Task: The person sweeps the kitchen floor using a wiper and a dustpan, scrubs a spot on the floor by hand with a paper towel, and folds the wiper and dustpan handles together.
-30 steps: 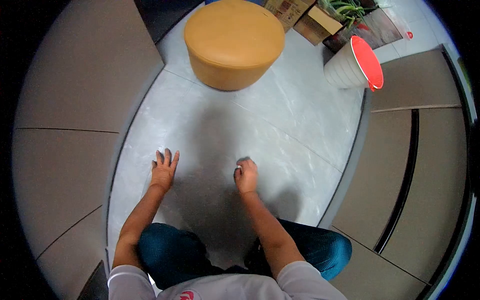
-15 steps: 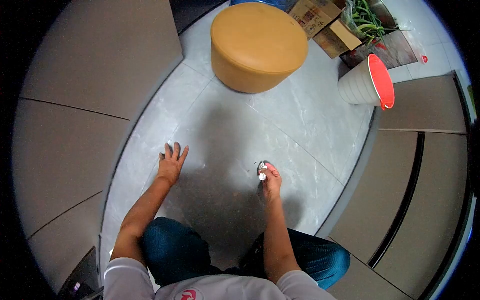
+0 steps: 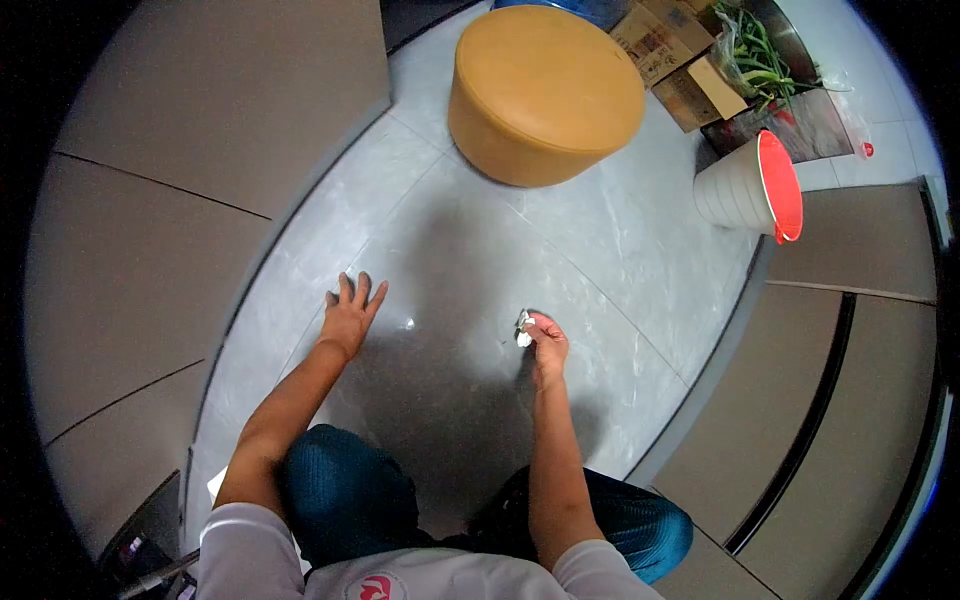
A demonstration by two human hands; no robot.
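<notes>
On the grey tiled floor [image 3: 600, 240], my left hand [image 3: 347, 322] rests with its fingers spread and holds nothing. To its right, my right hand [image 3: 547, 348] pinches a small crumpled white tissue [image 3: 524, 335] between thumb and fingers, close to the floor. Some dark specks lie beside the tissue. My knees are bent in dark blue trousers [image 3: 345, 490] below the hands.
Ahead stands a round tan stool [image 3: 545, 90]. A white bucket [image 3: 735, 185] with a red inside is at the right, near cardboard boxes [image 3: 660, 40] and green vegetables [image 3: 765, 60]. Cabinet fronts border the floor at left [image 3: 150, 270] and right [image 3: 840, 440].
The view has shifted slightly, so the stool and bucket appear further right. My right hand keeps its pinch on the tissue, and my left hand stays spread on the floor.
</notes>
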